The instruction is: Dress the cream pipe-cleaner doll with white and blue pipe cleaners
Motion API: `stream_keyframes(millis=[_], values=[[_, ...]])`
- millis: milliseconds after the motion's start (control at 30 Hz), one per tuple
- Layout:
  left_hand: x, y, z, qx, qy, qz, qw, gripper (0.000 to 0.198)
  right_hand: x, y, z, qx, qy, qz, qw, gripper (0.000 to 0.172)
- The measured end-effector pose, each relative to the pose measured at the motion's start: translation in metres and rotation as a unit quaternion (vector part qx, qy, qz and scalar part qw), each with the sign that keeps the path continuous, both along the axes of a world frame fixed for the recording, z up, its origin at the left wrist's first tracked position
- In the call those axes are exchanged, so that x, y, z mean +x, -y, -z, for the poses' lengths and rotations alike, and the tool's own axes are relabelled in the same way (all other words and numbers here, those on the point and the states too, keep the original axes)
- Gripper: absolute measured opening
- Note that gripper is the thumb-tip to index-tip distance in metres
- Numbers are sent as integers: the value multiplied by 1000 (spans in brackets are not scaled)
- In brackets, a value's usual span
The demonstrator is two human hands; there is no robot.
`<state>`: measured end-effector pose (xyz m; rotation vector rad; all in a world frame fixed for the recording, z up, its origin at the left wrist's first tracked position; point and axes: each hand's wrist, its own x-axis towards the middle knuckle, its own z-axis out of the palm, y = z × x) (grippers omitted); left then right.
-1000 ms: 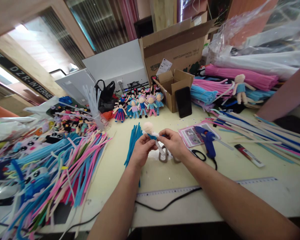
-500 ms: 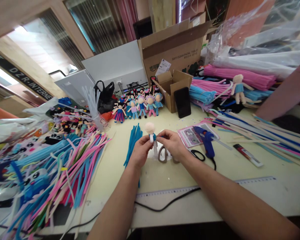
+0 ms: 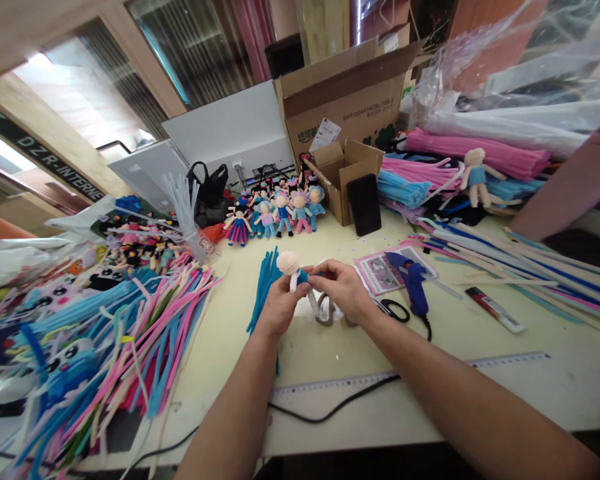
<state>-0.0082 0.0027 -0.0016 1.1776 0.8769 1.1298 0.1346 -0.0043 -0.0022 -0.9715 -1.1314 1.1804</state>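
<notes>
Between my hands is a small pipe cleaner doll with a round cream head, a teal body and a white piece at its side. My left hand is closed around the doll's body, its head tilted to the left. At the teal part, my right hand pinches a blue pipe cleaner, its fingertips close to my left thumb. Grey-handled scissors lie partly hidden below my hands. Left of them rests a bundle of teal pipe cleaners.
A blue glue gun lies on a printed card at right, near black-handled scissors. A ruler and black cable cross the front. Finished dolls stand at the back beside a phone. Loose pipe cleaners heap at left.
The doll has tipped from upright to leaning left, its head shifting left and slightly down. My right fingers have moved slightly at its body; my left hand keeps its hold.
</notes>
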Motion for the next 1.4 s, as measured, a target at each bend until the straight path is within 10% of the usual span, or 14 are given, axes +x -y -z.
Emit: stream_keyframes(millis=[1400], values=[[-2,-2,0,-15,14,-20,1000,38,7,-1,-4,-46,-48,-49,997,19]])
